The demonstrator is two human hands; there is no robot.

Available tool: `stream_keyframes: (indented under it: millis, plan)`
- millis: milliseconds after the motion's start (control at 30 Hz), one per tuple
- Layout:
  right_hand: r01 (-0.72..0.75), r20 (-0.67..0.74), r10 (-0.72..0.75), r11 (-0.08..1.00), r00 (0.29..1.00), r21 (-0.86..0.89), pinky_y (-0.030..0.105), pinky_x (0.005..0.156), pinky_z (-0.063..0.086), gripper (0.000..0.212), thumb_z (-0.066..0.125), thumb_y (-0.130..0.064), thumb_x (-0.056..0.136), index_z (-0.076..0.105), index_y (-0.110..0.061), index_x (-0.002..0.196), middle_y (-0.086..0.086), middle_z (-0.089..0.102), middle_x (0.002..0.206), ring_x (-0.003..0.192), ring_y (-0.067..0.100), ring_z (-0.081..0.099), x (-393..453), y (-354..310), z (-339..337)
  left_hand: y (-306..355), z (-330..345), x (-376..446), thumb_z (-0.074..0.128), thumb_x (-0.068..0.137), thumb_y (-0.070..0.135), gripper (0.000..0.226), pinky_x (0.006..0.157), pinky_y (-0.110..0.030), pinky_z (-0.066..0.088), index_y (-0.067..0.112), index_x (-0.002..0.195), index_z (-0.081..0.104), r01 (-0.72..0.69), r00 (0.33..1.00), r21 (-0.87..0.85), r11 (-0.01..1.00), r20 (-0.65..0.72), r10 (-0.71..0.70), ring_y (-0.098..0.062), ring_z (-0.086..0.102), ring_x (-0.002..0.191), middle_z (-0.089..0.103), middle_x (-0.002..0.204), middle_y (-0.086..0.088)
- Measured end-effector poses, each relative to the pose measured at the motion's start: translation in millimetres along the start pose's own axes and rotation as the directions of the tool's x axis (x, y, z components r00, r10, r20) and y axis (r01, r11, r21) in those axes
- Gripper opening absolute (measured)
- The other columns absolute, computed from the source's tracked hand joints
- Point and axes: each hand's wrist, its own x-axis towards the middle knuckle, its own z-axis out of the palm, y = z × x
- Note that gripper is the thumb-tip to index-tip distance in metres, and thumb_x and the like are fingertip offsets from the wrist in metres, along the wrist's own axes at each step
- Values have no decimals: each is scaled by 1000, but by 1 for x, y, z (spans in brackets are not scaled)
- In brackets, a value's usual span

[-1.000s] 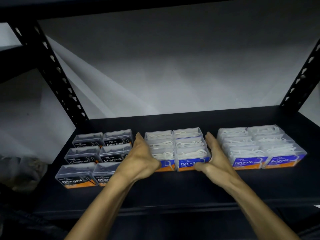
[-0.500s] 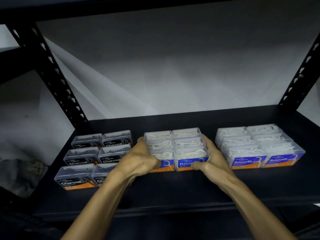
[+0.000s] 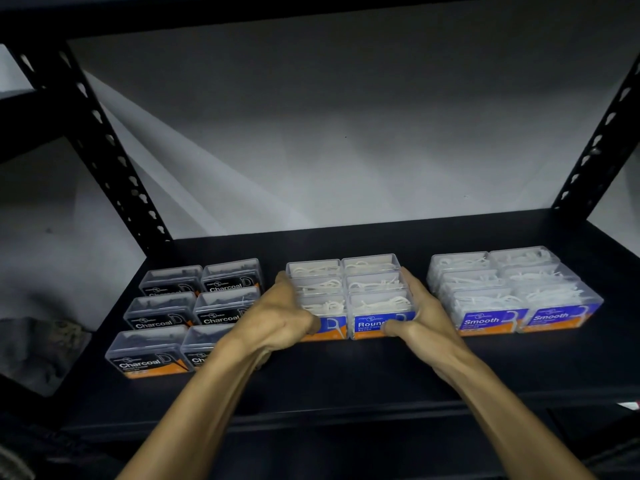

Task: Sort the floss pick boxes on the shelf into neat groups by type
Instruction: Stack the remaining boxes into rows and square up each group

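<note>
Three blocks of clear floss pick boxes stand on the black shelf [image 3: 346, 368]. Black-labelled Charcoal boxes [image 3: 162, 310] are at the left, blue-labelled Round boxes [image 3: 374, 289] in the middle, blue-labelled Smooth boxes [image 3: 498, 292] at the right. My left hand [image 3: 280, 320] presses flat against the left side of the Round block, thumb on its front. Pressed to that block's right side is my right hand [image 3: 422, 313], with the thumb across the front label. Both hands squeeze the Round block between them. My left forearm hides part of the front Charcoal box.
Black perforated uprights [image 3: 104, 143] frame the shelf at back left and back right [image 3: 602, 133]. A grey wall lies behind. A gap separates each block from its neighbour. Bare shelf runs behind the boxes and along the front edge.
Both hands have closed inward from beside the Round block onto its sides, thumbs coming onto the front labels. The boxes sit tighter together.
</note>
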Motion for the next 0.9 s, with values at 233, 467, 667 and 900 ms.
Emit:
stream_keyframes:
  millis: [233,467,667,900]
  plan:
    - [7,-33,-7,1000,999,0,20,81,52,83,62,12,69,43,-58,108,-22,67,105,95,-3,64,-1,2,4,-2,-2,2,68,54,17,71,81,-35,57,20,121,47,-18,1000,-1,1000,17,18,-15,66,92,68,102,1]
    - [6,-32,-6,1000,999,2,9,71,49,82,63,13,71,41,-59,102,-28,64,99,91,-11,62,-5,-1,2,-3,-3,3,72,67,13,61,75,-27,53,19,122,45,-39,999,43,998,23,38,-12,63,92,65,103,2]
    - [-6,-24,6,1000,1000,8,8,70,48,85,64,14,72,35,-57,110,-28,61,100,90,-13,61,-5,1,3,-5,-2,1,70,59,19,66,83,-34,56,22,120,45,-41,999,40,998,24,40,-13,64,93,66,102,3]
    - [0,-8,-1,999,1000,-32,8,69,48,84,66,12,70,39,-56,111,-25,63,106,92,-10,62,-3,3,0,-8,0,3,69,51,24,67,78,-38,58,26,115,47,-47,999,25,999,12,46,-14,66,88,68,98,4]
